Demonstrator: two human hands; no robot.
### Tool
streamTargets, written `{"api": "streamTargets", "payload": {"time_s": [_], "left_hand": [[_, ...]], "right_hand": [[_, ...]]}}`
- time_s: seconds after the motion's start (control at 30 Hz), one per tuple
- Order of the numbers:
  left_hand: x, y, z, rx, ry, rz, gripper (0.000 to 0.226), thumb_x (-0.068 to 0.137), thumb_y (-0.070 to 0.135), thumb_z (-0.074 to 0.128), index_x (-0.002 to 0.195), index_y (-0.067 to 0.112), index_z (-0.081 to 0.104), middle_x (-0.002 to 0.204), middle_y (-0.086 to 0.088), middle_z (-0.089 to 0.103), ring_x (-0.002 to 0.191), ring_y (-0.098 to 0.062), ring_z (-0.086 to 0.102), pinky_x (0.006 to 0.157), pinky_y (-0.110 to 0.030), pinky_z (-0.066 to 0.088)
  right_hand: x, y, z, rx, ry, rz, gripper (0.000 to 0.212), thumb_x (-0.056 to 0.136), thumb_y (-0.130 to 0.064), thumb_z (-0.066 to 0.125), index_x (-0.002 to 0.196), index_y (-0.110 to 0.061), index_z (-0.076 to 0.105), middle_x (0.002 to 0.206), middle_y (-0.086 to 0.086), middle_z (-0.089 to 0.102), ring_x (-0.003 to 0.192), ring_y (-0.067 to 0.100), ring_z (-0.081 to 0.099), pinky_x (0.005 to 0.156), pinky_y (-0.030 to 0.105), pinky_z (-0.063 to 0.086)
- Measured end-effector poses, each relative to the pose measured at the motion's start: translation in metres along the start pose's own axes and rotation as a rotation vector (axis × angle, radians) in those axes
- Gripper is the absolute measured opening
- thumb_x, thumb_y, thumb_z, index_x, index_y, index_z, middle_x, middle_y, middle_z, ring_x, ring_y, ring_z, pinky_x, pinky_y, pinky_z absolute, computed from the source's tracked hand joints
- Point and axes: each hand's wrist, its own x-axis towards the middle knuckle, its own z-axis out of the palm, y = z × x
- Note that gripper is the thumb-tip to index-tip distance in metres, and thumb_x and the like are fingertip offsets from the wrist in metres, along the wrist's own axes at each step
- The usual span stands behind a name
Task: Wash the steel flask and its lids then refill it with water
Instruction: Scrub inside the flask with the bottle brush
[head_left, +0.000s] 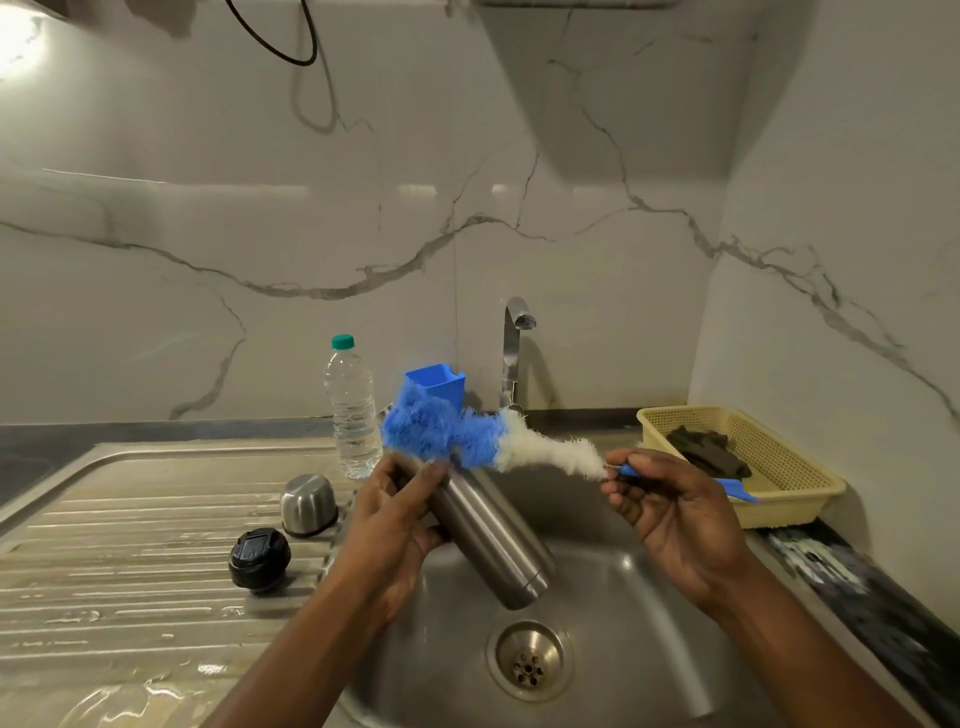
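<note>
The left hand (395, 514) is gripping the steel flask (493, 540) near its mouth, fingers wrapped round it. It is holding the flask tilted over the sink basin (623, 597), base down-right above the drain (530, 660) and clear of the basin walls. The right hand (670, 514) is pinching the blue handle (631, 470) of a bottle brush (467, 434), whose blue bristles are touching the flask's mouth. On the wet draining board (130, 545), the steel cup lid (309, 504) is standing just beside the basin edge, and the black inner lid (258, 558) is sitting near it. A plastic water bottle (353, 410) and a blue cup (436, 384) are standing behind the brush, left of the tap (514, 348). A yellow basket (779, 499) is resting on the bench right of the basin.
</note>
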Motion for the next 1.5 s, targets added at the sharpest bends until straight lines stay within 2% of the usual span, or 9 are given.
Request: {"api": "streamTargets", "payload": {"time_s": [0.2, 0.37, 0.57, 0.77, 0.83, 0.93, 1.1, 1.23, 1.5], "left_hand": [[0.002, -0.005, 0.001, 0.010, -0.033, -0.019, 0.046, 0.094, 0.016, 0.071, 0.137, 0.009, 0.058, 0.129, -0.024, 0.069, 0.113, -0.037, 0.073, 0.084, -0.049, 0.062], [0.005, -0.001, -0.004, -0.008, -0.028, -0.008, 0.047, 0.093, 0.017, 0.070, 0.138, 0.012, 0.058, 0.128, -0.022, 0.069, 0.112, -0.036, 0.073, 0.084, -0.050, 0.063], [0.003, -0.007, -0.002, 0.015, -0.058, -0.032, 0.047, 0.092, 0.018, 0.070, 0.138, 0.013, 0.059, 0.131, -0.024, 0.067, 0.121, -0.042, 0.068, 0.091, -0.064, 0.059], [0.006, -0.004, -0.006, -0.023, -0.036, -0.045, 0.051, 0.091, 0.021, 0.075, 0.139, 0.017, 0.059, 0.128, -0.022, 0.068, 0.121, -0.042, 0.068, 0.093, -0.065, 0.057], [0.005, -0.007, -0.003, -0.038, -0.042, -0.057, 0.053, 0.091, 0.024, 0.079, 0.140, 0.018, 0.060, 0.127, -0.023, 0.068, 0.119, -0.041, 0.069, 0.091, -0.062, 0.058], [0.005, -0.003, -0.003, -0.067, -0.027, -0.035, 0.053, 0.092, 0.021, 0.074, 0.141, 0.016, 0.058, 0.124, -0.020, 0.070, 0.116, -0.038, 0.072, 0.090, -0.057, 0.061], [0.006, 0.008, -0.007, -0.141, 0.019, 0.011, 0.055, 0.088, 0.020, 0.069, 0.142, 0.015, 0.057, 0.119, -0.014, 0.074, 0.117, -0.034, 0.072, 0.097, -0.059, 0.059], [0.002, 0.004, -0.001, -0.125, 0.026, -0.015, 0.057, 0.087, 0.021, 0.070, 0.142, 0.015, 0.056, 0.128, -0.019, 0.071, 0.118, -0.035, 0.071, 0.105, -0.063, 0.052], [0.008, 0.020, -0.009, -0.234, 0.109, 0.063, 0.049, 0.092, 0.023, 0.066, 0.139, 0.014, 0.055, 0.124, -0.014, 0.067, 0.124, -0.034, 0.065, 0.084, -0.050, 0.065]], "right_hand": [[0.002, 0.006, 0.001, 0.061, 0.000, 0.029, 0.024, 0.089, -0.004, 0.056, 0.087, 0.002, 0.079, 0.080, 0.019, 0.074, 0.069, 0.023, 0.074, 0.062, 0.027, 0.063], [0.001, -0.002, -0.004, 0.067, 0.034, -0.001, 0.024, 0.087, -0.006, 0.057, 0.082, -0.001, 0.081, 0.078, 0.017, 0.074, 0.067, 0.021, 0.074, 0.062, 0.025, 0.063], [0.004, 0.007, 0.000, 0.090, 0.046, 0.051, 0.023, 0.090, -0.005, 0.057, 0.087, 0.001, 0.079, 0.082, 0.019, 0.074, 0.070, 0.022, 0.075, 0.062, 0.026, 0.063], [0.003, 0.003, -0.008, 0.088, 0.077, 0.040, 0.024, 0.088, -0.006, 0.058, 0.082, -0.001, 0.080, 0.079, 0.018, 0.073, 0.066, 0.020, 0.074, 0.060, 0.025, 0.062], [0.004, 0.008, -0.004, 0.091, 0.059, 0.057, 0.024, 0.091, -0.005, 0.057, 0.087, 0.001, 0.079, 0.082, 0.019, 0.074, 0.068, 0.021, 0.075, 0.061, 0.026, 0.063], [0.005, 0.005, -0.003, 0.073, 0.057, 0.056, 0.024, 0.093, -0.005, 0.056, 0.087, 0.003, 0.078, 0.081, 0.020, 0.074, 0.067, 0.021, 0.074, 0.061, 0.026, 0.063], [0.004, -0.001, -0.014, 0.059, 0.086, 0.062, 0.019, 0.088, -0.006, 0.057, 0.090, 0.005, 0.073, 0.076, 0.018, 0.071, 0.061, 0.019, 0.071, 0.056, 0.024, 0.060], [0.006, 0.007, -0.008, 0.048, 0.049, 0.093, 0.022, 0.092, -0.006, 0.056, 0.092, 0.005, 0.076, 0.080, 0.020, 0.074, 0.067, 0.022, 0.074, 0.060, 0.027, 0.063], [0.006, -0.006, -0.025, 0.015, 0.107, 0.083, 0.017, 0.083, -0.007, 0.058, 0.081, 0.002, 0.072, 0.072, 0.017, 0.067, 0.056, 0.020, 0.066, 0.050, 0.024, 0.057]]}}
